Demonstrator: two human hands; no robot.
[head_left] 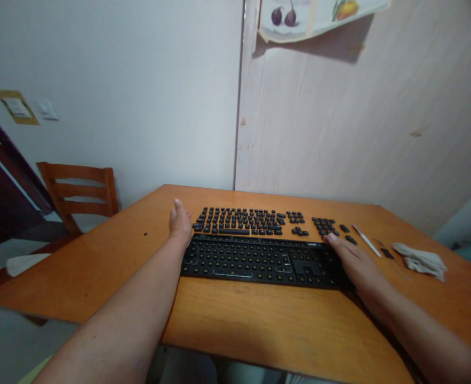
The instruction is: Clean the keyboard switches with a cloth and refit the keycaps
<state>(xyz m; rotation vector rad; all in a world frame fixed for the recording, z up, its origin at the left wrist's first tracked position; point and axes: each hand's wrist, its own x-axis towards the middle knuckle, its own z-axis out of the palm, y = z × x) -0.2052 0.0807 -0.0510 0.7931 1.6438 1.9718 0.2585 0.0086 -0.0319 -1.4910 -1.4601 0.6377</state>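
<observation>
A black keyboard base (239, 258) with its keycaps off lies flat on the wooden table in front of me. At its left end is my left hand (180, 221), turned on edge, with the wrist against the base and the fingers pointing away from me, holding nothing. My right hand (353, 258) grips the right end of the base, thumb on top near the back edge; its other fingers are hidden. Just behind the base, loose black keycaps (241, 220) are laid out in keyboard order, with a number-pad group (324, 225) at the right.
Right of the keycaps lie a white pen-like tool (367, 241), a small dark object (387, 253) and a crumpled grey cloth (421, 260). One tiny dark piece (145, 234) is on the table's left part. A wooden chair (79, 189) stands beyond the left edge.
</observation>
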